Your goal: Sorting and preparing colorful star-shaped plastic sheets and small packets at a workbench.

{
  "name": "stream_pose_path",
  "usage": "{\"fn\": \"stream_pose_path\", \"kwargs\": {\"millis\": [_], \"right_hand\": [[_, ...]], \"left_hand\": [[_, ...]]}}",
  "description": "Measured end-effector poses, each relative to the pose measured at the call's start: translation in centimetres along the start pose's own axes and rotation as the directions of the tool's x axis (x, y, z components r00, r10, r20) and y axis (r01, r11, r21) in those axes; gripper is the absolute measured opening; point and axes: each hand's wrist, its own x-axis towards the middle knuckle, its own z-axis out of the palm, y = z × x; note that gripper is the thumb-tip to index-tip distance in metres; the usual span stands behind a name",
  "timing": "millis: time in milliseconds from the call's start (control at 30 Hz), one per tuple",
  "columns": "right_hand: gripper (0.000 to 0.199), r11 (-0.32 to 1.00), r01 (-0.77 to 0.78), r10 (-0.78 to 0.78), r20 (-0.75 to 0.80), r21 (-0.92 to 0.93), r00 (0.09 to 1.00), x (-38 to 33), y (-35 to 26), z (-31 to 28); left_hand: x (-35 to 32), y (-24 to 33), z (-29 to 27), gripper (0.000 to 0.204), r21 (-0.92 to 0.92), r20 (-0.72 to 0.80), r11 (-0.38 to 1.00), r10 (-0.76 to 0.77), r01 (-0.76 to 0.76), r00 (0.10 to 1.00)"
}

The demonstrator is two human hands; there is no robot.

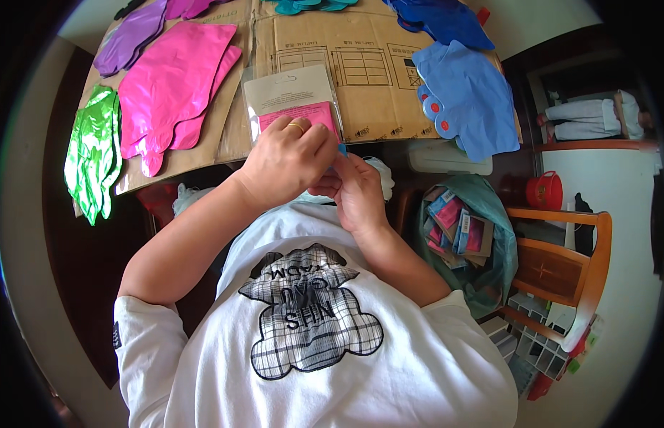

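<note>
Both hands meet at the cardboard's near edge, over a clear flat packet [293, 80] with a pale printed card and a folded pink foil sheet [301, 114] inside. My left hand [289, 158], with a ring on one finger, is closed over the packet's near end. Just right of it, my right hand [357, 189] pinches the near corner, where a small blue bit [343, 149] shows between the fingers. The fingertips partly hide each other and the packet's lower end.
Flat foil shapes lie on the cardboard [303, 43]: pink [168, 85], green [93, 153], purple [136, 36], teal [310, 6], light blue [467, 96] and dark blue [446, 21]. At right, a green plastic bag [499, 264] of card packs [460, 221] stands near a wooden chair [553, 264].
</note>
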Motion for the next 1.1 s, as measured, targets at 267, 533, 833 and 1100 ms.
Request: {"fn": "stream_pose_path", "kwargs": {"millis": [267,533,833,1100], "right_hand": [[0.025,0.998,-0.006,0.003,-0.046,-0.058,0.999,-0.1,-0.7,0.5],[0.023,0.998,-0.047,0.044,-0.067,-0.041,0.997,0.4,-0.3,-0.2],[0.033,0.998,-0.052,0.048,-0.095,-0.047,0.994,0.6,-0.6,-0.2],[0.041,0.996,-0.007,-0.007,-0.154,-0.089,0.988,0.6,-0.4,0.5]], "left_hand": [[0.3,-0.5,0.5,0.018,-0.121,-0.031,0.988,-0.103,0.098,0.994],[-0.1,-1.0,0.7,0.017,-0.062,-0.111,0.997,0.049,-0.056,0.993],[-0.5,-0.8,-1.1,0.031,-0.096,0.13,0.995,0.018,-0.005,0.991],[-2.2,-0.5,-3.1,0.035,-0.105,0.133,0.992,-0.061,0.075,0.989]]}}
